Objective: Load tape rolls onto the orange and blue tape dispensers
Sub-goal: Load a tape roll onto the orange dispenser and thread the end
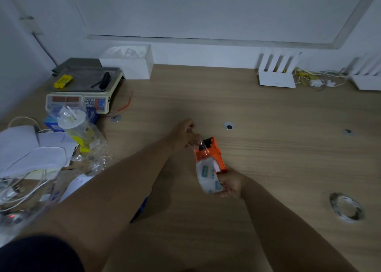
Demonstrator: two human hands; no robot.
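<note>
One orange tape dispenser (214, 154) is held over the middle of the wooden table (268, 127), with one clear tape roll (208, 174) seated on it. The right hand (232, 184) grips its handle end. The left hand (182, 135) pinches tape drawn from that roll at the dispenser's front. A second roll (346, 207) lies flat, well apart to the right.

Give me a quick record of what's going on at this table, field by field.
left hand: pinches the tape end at the dispenser's far end
right hand: grips the orange dispenser at its near end
tape roll: mounted on the orange dispenser
spare roll: lies on the table, right side, untouched
scale: far left
</note>
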